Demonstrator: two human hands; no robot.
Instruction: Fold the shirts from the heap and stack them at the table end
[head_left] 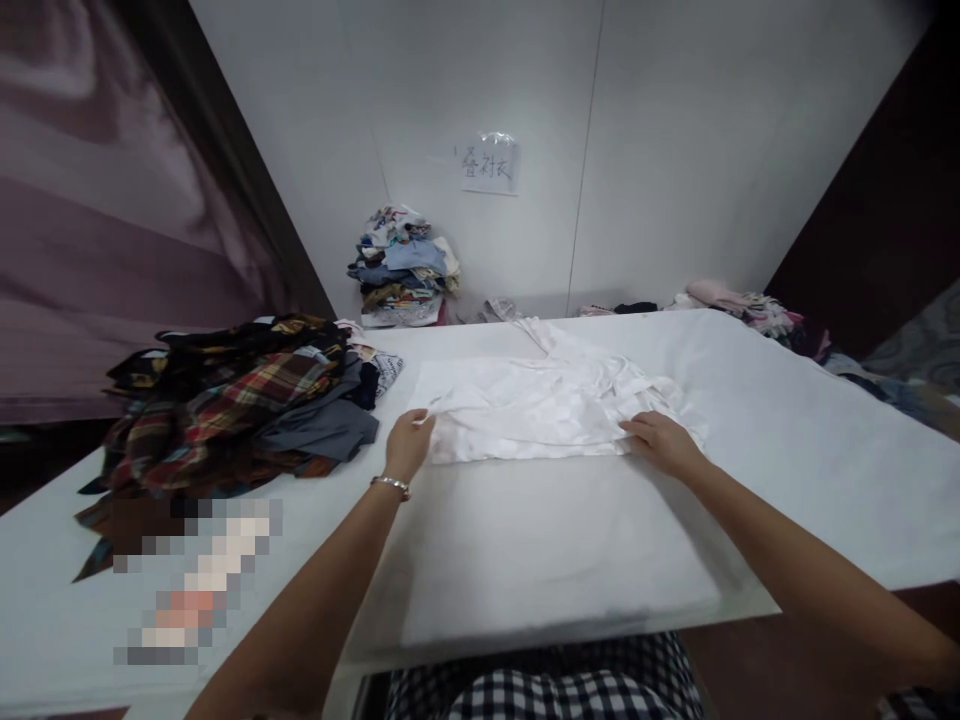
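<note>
A thin white shirt (525, 405) lies crumpled across the middle of the white table, its near edge fairly straight and its far side bunched in loose folds. With a silver bracelet at the wrist, my left hand (409, 445) pinches the shirt's left end between thumb and fingers. My right hand (660, 443) grips the near edge toward the right, fingertips closed on the cloth. Under and in front of the shirt is a flat white padded board (555, 560).
Dark plaid and grey clothes (247, 400) are heaped on the left. A folded clothes stack (405, 265) stands by the back wall. More garments (750, 305) lie at the right rear edge. A paper sign (489, 165) hangs above. A pixelated patch (202, 590) covers something at left.
</note>
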